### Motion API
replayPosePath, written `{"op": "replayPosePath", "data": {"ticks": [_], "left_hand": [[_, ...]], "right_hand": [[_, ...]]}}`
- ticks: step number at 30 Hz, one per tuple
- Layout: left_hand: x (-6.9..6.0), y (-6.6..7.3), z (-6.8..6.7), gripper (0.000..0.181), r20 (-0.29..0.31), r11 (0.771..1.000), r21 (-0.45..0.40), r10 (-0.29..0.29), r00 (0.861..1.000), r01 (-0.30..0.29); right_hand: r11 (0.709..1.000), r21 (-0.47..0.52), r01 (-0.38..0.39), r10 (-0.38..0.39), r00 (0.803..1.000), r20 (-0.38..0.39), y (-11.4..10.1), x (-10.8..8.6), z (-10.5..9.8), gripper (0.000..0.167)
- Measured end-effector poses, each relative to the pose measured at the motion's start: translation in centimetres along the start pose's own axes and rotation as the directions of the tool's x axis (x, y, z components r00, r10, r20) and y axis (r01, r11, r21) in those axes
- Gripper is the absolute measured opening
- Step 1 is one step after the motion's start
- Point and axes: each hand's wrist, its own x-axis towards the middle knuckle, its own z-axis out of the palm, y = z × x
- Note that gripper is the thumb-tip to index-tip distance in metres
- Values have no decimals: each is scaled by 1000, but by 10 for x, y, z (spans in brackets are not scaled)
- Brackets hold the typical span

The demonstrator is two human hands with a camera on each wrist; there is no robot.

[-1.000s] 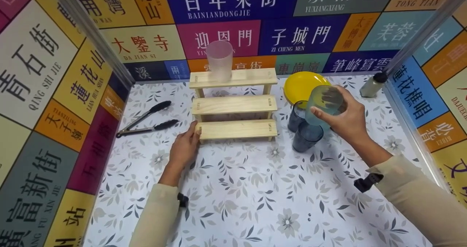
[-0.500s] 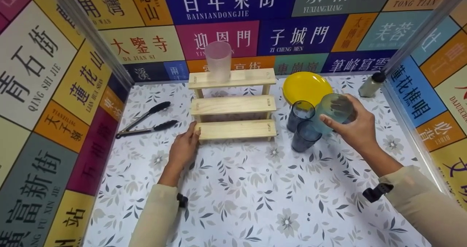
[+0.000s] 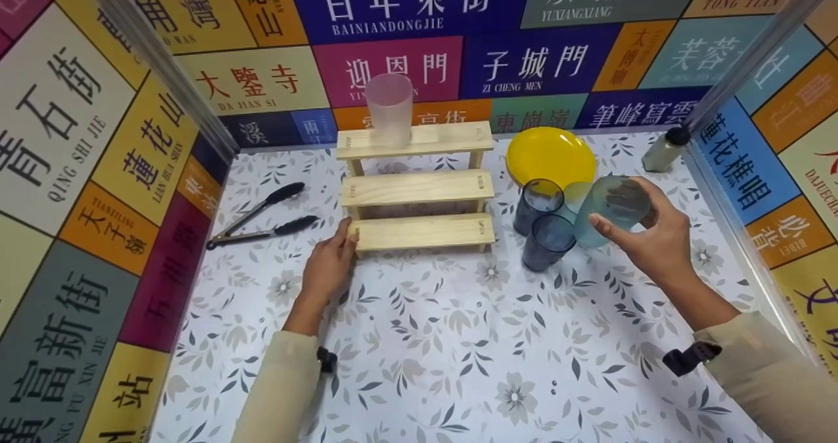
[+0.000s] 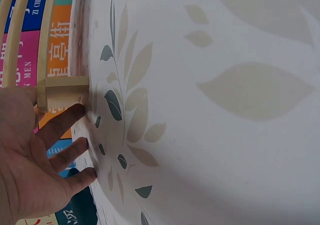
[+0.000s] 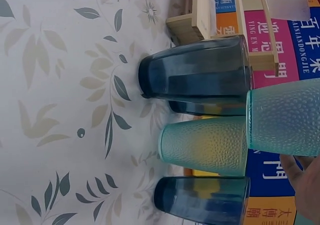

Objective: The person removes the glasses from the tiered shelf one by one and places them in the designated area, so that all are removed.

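In the head view my right hand (image 3: 660,233) grips a teal textured cup (image 3: 614,211) above the table. Its lower end is beside the rim of a similar teal cup (image 5: 205,145) in the right wrist view. Dark blue cups (image 3: 548,241) stand around that one; another blue cup (image 5: 200,200) shows only in the right wrist view. My left hand (image 3: 327,263) touches the left end of a three-step wooden shelf (image 3: 419,231), with several fingers spread straight in the left wrist view. A clear frosted cup (image 3: 390,109) stands on the shelf's top step.
A yellow plate (image 3: 550,156) lies behind the cups. Black-tipped metal tongs (image 3: 262,217) lie spread to the left of the shelf. A small bottle with a black cap (image 3: 664,150) stands at the back right. Printed panels wall the table in on three sides.
My right hand has moved right and toward me with the teal cup, uncovering part of the standing teal cup. The left hand stays at the shelf.
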Motion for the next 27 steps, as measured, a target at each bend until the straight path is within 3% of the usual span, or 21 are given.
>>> {"op": "replayPosePath", "data": {"ticks": [10,18,27], "left_hand": [[0,-1,1,59,-19,1000,-7,14,1000,-15],[1,-1,3,59,-24,1000,-1,6,1000,-6],[0,0,2,59,-27,1000,-5,13,1000,-13]], "right_hand": [[997,-74,-24,24,1000,-2,22,-16,-3,84],[986,-164,-29,34,999,28,48,-38,14,92],[986,-163,-33,45,996,72,69,-48,32,96]]}}
